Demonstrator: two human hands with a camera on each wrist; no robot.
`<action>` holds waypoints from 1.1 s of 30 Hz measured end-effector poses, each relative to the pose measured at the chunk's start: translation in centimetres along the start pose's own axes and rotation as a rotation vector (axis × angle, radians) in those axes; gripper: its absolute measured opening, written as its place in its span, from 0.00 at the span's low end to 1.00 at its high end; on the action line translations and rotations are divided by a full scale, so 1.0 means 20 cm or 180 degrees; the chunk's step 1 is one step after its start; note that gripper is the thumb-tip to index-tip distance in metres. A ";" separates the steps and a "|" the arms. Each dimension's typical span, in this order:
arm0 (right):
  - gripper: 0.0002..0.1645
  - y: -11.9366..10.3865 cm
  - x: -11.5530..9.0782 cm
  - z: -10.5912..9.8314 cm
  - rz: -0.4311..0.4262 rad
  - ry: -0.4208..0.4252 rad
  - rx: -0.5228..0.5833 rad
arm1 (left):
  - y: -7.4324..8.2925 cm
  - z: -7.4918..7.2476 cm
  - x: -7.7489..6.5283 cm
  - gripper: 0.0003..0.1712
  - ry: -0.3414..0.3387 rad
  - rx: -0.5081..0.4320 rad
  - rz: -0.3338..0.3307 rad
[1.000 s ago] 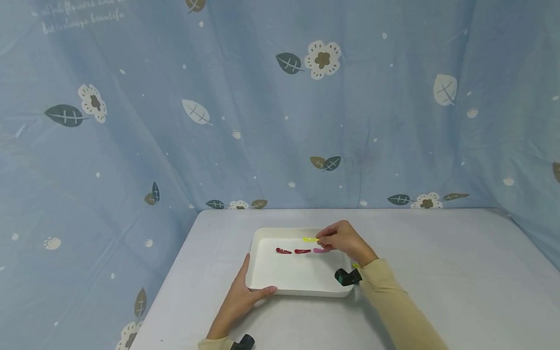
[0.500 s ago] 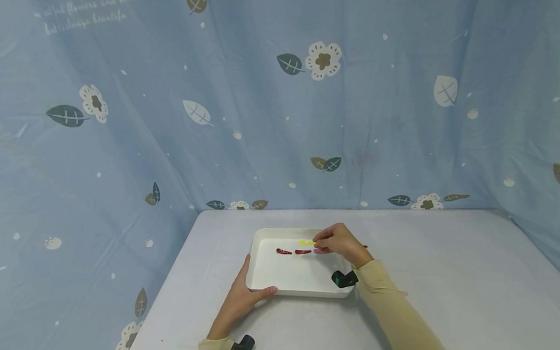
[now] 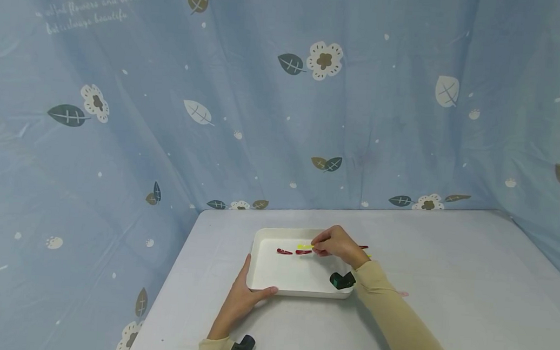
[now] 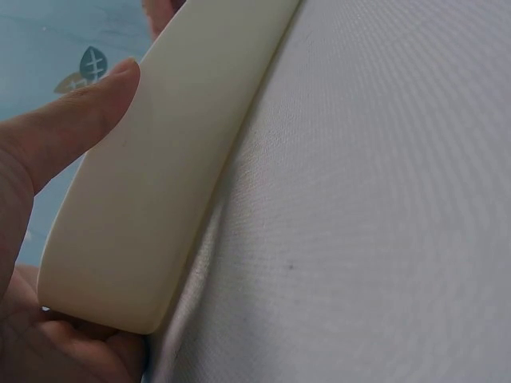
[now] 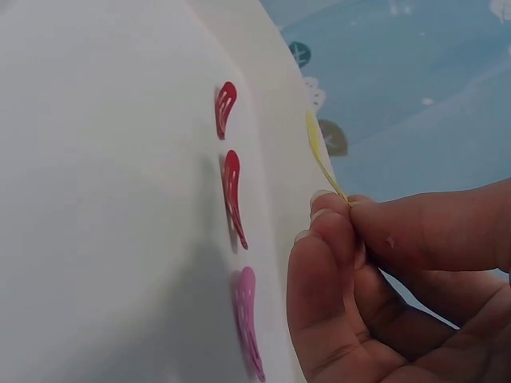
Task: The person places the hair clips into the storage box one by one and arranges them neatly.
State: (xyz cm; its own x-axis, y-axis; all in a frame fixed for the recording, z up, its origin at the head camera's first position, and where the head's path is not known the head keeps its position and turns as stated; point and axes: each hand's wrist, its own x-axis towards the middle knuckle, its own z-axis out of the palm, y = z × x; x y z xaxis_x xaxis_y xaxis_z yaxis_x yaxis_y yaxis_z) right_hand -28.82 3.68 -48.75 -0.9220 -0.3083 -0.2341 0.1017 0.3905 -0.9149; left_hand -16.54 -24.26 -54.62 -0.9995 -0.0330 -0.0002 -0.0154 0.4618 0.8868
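With your right hand (image 3: 337, 243) you pinch the yellow clip (image 5: 314, 140) by one end between thumb and fingertips, its other end pointing left, above the white tray (image 3: 282, 275) near the far edge. Lying in a row along that edge inside the tray, left to right, are one red clip (image 5: 226, 110), a second red clip (image 5: 233, 195) and a pink clip (image 5: 247, 319). Your left hand (image 3: 241, 297) grips the tray's near left corner, thumb over the near rim. Past the tray's right edge, a dark red piece (image 3: 363, 247) and a small pink piece (image 3: 403, 293) lie on the table (image 3: 473, 264).
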 end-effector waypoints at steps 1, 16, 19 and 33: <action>0.08 0.00 0.00 0.00 -0.0005 -0.0011 0.0002 | 0.00 0.00 0.00 0.75 0.0009 0.0011 -0.0026; 0.07 0.01 0.00 0.03 0.0026 -0.0041 -0.0088 | 0.01 -0.01 -0.01 0.75 0.0001 0.0002 -0.0026; 0.07 0.01 0.00 0.04 0.0053 -0.0036 -0.0116 | 0.00 0.00 -0.01 0.75 -0.0001 0.0003 -0.0012; 0.05 0.02 0.00 0.06 0.0087 -0.0069 -0.0229 | -0.01 0.00 0.00 0.75 -0.0011 -0.0035 0.0051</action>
State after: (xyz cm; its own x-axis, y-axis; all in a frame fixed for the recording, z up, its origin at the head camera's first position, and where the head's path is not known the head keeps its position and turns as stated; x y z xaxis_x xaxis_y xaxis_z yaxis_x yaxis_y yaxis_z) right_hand -28.26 2.77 -49.52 -0.9109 -0.3152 -0.2664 0.0989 0.4601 -0.8824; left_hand -16.53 -24.39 -54.69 -0.9997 -0.0225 0.0125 0.0010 0.4525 0.8918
